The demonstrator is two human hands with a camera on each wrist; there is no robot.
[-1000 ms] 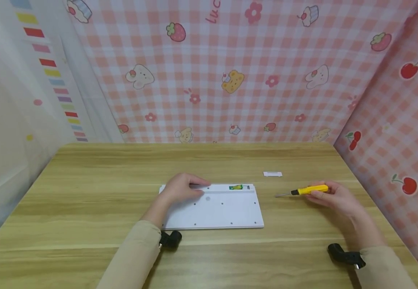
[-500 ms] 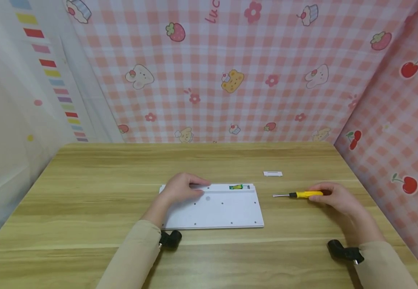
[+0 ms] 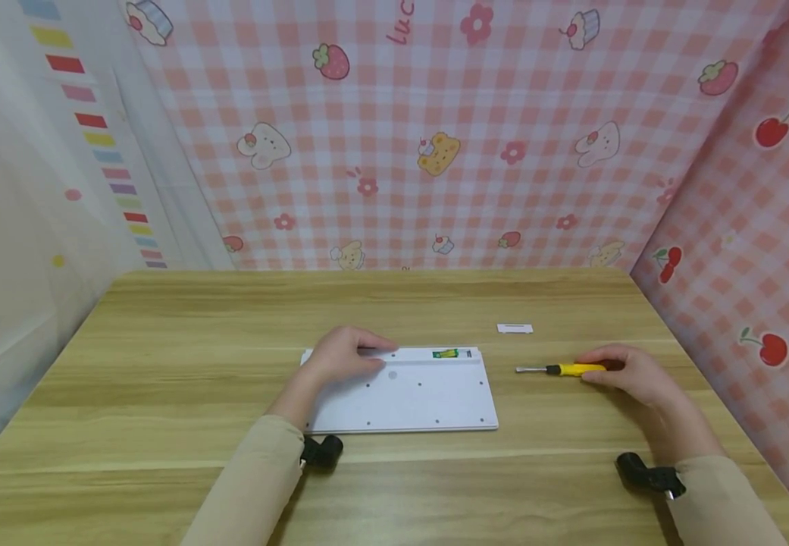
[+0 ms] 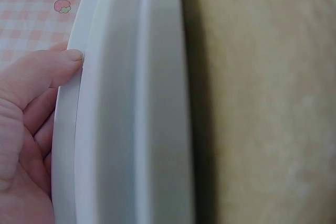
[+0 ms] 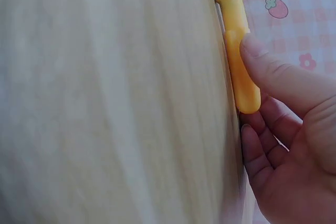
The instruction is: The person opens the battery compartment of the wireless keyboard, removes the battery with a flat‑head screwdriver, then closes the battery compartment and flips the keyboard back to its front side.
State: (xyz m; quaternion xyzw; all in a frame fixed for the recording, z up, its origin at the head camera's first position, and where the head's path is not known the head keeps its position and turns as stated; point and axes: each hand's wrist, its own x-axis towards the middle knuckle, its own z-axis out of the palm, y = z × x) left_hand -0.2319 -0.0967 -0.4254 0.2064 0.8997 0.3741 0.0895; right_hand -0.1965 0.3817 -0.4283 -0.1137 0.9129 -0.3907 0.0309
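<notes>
A white keyboard (image 3: 401, 398) lies face down on the wooden table, its open battery slot along the far edge. In that slot sits a green-and-yellow battery (image 3: 445, 353). My left hand (image 3: 341, 356) grips the keyboard's far left part, thumb on the raised strip and fingers over the far edge; in the left wrist view the thumb (image 4: 65, 66) presses on the white rim. To the right, my right hand (image 3: 629, 371) pinches the yellow handle of a screwdriver (image 3: 571, 370), which lies low along the tabletop with its tip toward the keyboard.
A small white battery cover (image 3: 515, 328) lies on the table (image 3: 230, 303) beyond the keyboard's right end. Checked cloth (image 3: 394, 205) hangs behind the table and along its right side, with a pale curtain (image 3: 19, 318) at the left. Each wrist bears a black camera mount.
My right hand has lowered the screwdriver to the tabletop, turning it level and a little to the left. The left hand and the keyboard have stayed in place.
</notes>
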